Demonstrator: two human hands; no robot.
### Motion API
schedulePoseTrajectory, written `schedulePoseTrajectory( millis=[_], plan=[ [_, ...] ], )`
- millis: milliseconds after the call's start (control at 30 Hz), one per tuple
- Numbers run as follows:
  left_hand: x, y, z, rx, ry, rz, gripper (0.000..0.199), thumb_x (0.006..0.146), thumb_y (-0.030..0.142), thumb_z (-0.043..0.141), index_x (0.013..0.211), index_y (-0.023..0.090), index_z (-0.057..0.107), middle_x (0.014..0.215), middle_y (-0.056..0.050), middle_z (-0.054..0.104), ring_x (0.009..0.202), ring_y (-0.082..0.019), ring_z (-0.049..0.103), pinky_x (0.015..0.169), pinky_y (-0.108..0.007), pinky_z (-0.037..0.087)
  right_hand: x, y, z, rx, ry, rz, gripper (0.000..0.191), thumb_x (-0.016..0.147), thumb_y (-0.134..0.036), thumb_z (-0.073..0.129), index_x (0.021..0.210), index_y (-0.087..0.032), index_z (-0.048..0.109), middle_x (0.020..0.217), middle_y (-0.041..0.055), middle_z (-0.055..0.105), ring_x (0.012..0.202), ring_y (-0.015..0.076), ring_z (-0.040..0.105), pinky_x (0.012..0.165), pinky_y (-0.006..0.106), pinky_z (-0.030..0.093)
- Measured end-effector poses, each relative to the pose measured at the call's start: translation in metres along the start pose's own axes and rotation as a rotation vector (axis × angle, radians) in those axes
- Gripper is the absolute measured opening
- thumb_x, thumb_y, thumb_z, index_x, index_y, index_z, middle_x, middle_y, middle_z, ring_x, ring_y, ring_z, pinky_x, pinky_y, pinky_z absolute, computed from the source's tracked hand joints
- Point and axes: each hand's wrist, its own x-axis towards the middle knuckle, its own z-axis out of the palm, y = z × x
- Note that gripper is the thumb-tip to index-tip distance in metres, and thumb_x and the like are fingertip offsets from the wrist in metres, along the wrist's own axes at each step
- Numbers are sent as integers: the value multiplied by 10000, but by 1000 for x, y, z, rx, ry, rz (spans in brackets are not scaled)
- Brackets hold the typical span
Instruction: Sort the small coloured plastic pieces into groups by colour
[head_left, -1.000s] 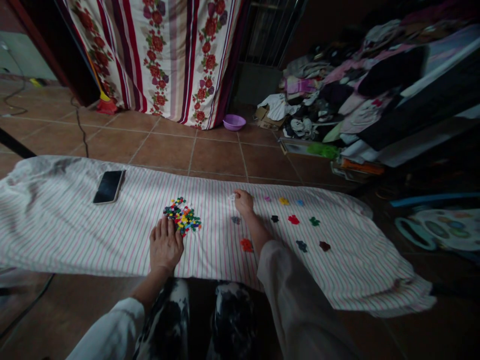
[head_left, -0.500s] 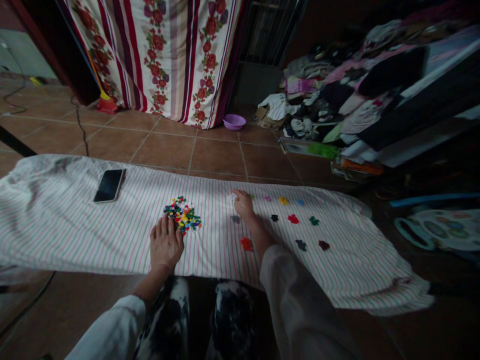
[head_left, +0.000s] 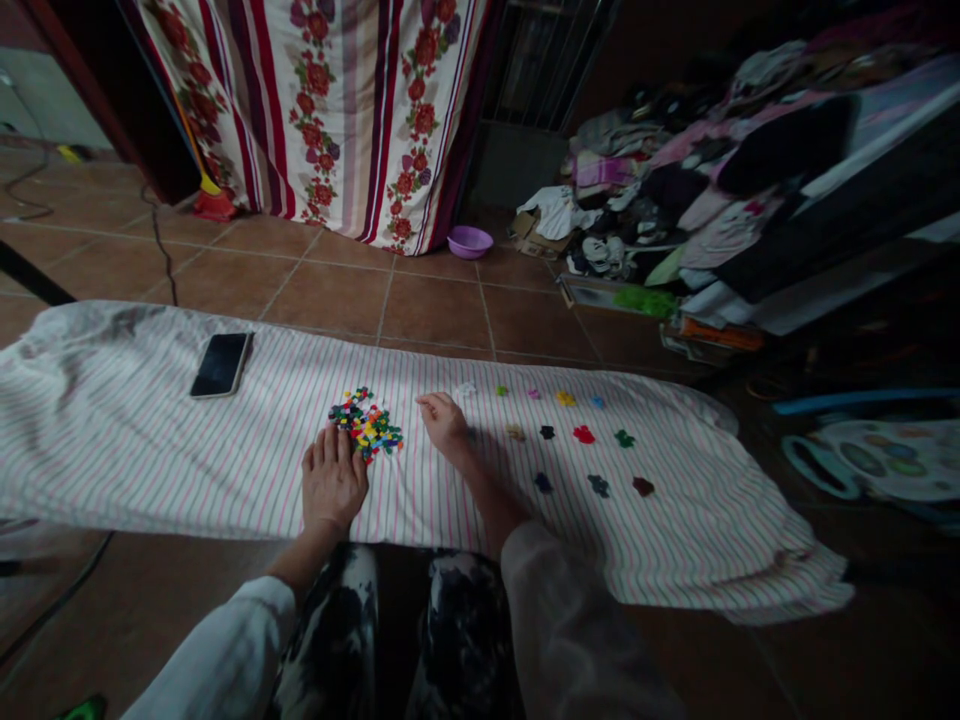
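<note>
My left hand [head_left: 334,478] lies flat on the striped cloth, fingers stretched forward. Its fingertips touch the near edge of a mixed heap of small colourful pieces [head_left: 375,428]. My right hand [head_left: 444,425] is over the cloth between that heap and the sorted piles, thumb and forefinger drawn together and pointing left. Whether a small piece is between them I cannot make out. Just beyond it lies a white pile [head_left: 466,389]. Further right are a lime pile [head_left: 502,391], a beige pile [head_left: 514,432], a red pile [head_left: 584,435] and a navy pile [head_left: 543,483]. My right forearm hides some cloth.
A phone [head_left: 221,364] rests on the cloth [head_left: 135,440] at the left. Beyond the cloth are a tiled floor, a purple basin [head_left: 469,242] and a floral curtain [head_left: 322,120]. Clothes and shoes [head_left: 607,255] are heaped at the back right.
My right hand has moved left, away from the white pile, toward the mixed heap. The beige and navy piles now show; the orange pile is hidden behind my right arm. My left hand stays put.
</note>
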Motion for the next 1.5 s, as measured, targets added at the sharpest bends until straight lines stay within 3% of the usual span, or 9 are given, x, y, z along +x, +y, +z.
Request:
schedulePoseTrajectory(
  millis=[200, 467, 1033, 1500],
  plan=[
    [0, 0, 0, -34, 6, -6, 531, 928, 364, 318, 1318, 67, 523, 1402, -218, 502, 1309, -322, 454, 1066, -495, 346, -27, -16, 19, 34, -103, -26, 243, 832, -110, 549, 916, -230, 743, 915, 33, 660, 842, 151, 637, 756, 241, 497],
    [0, -1, 0, -4, -4, 6, 545, 931, 366, 307, 1318, 48, 520, 1396, -229, 504, 1299, -335, 456, 1054, -499, 353, -31, -16, 25, -33, -131, -39, 250, 833, -121, 572, 945, -257, 749, 930, 27, 641, 853, 148, 615, 767, 240, 493],
    [0, 1, -5, -6, -17, 16, 546, 924, 360, 310, 1298, 30, 531, 1391, -243, 500, 1285, -347, 463, 1038, -500, 365, -40, -24, 30, -112, -28, -53, 177, 836, -158, 548, 953, -224, 664, 946, 45, 648, 889, 180, 601, 852, 284, 466],
    [0, 0, -4, 7, 4, 19, 525, 926, 354, 327, 1295, 37, 524, 1377, -229, 514, 1275, -336, 469, 1040, -483, 359, -37, -27, 29, -46, 20, 84, 156, 797, -157, 520, 919, -214, 598, 808, 8, 645, 747, 154, 602, 754, 256, 475]
  ],
)
